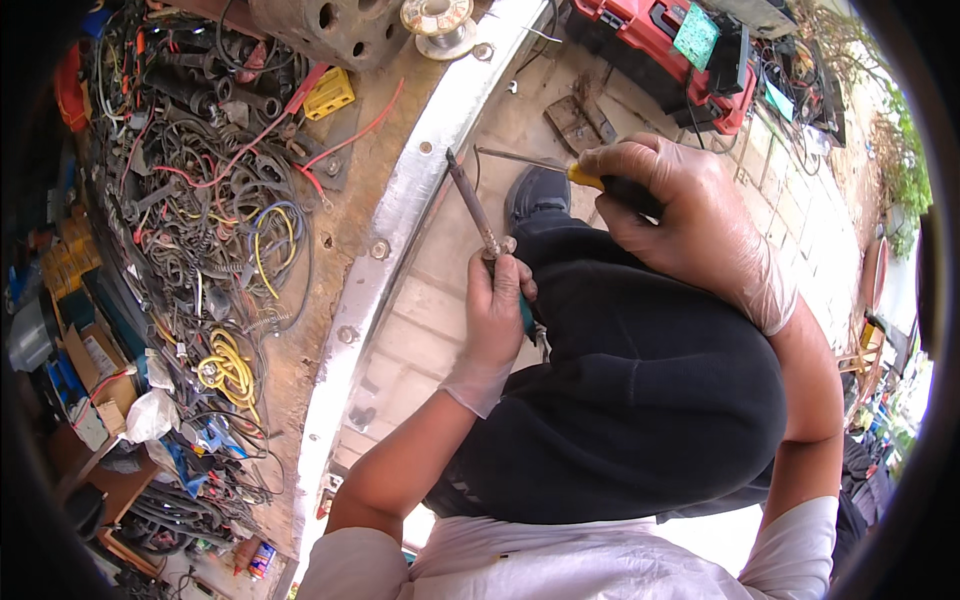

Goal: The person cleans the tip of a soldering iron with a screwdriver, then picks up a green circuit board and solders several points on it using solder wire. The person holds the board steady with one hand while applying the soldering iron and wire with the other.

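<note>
My left hand (494, 305), in a thin clear glove, is wrapped round the handle of a soldering iron (473, 203). The iron's long, worn metal barrel points up and away, its dark tip close to the bench edge. Also gloved, my right hand (690, 205) grips a screwdriver (584, 178) with a yellow and black handle. Its thin shaft reaches left across the shoe, ending a little to the right of the iron's tip; the two tools look apart. My fingers partly hide both handles.
Left of me stands a wooden bench with a metal edge strip (349, 330), heaped with tangled wires and metal parts (215, 180). A wire spool (438, 25) sits near its far end. A red toolbox (735, 112) with a green circuit board (697, 37) on top stands at far right.
</note>
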A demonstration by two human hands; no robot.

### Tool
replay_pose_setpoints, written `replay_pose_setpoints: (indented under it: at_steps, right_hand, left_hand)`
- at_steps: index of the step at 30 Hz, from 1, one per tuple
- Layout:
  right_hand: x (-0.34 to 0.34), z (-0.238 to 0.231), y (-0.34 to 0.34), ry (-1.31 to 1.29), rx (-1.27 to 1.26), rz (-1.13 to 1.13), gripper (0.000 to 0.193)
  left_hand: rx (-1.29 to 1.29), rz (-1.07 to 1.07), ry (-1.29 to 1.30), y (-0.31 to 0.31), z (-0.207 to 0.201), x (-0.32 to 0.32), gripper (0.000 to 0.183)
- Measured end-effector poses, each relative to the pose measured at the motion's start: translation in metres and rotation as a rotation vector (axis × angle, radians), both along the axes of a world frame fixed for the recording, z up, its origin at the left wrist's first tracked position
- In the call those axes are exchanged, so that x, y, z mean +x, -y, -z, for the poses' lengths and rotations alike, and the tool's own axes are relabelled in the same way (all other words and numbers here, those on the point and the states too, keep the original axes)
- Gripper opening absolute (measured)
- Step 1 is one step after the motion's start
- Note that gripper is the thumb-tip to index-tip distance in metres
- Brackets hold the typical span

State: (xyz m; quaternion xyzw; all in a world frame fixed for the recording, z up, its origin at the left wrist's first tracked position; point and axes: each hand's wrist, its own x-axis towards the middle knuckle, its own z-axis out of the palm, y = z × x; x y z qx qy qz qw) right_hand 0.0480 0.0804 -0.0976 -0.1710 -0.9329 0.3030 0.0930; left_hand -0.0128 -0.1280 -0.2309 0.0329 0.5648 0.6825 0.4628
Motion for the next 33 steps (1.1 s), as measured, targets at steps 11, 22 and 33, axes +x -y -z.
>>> replay_pose_setpoints:
  at_steps: [11, 22, 33]
  right_hand:
    - [-0.017, 0.013, -0.003, -0.046, 0.142, -0.144, 0.027]
    - [-0.018, 0.02, -0.002, -0.098, 0.247, -0.169, 0.021]
    - [-0.023, 0.001, 0.001, 0.079, 0.445, -0.295, 0.026]
  left_hand:
    - [0.074, -0.049, 0.092, -0.009, -0.004, 0.01, 0.033]
    - [0.083, -0.042, 0.135, -0.009, -0.012, 0.009, 0.033]
    - [0.083, -0.039, 0.164, -0.011, -0.015, 0.008, 0.03]
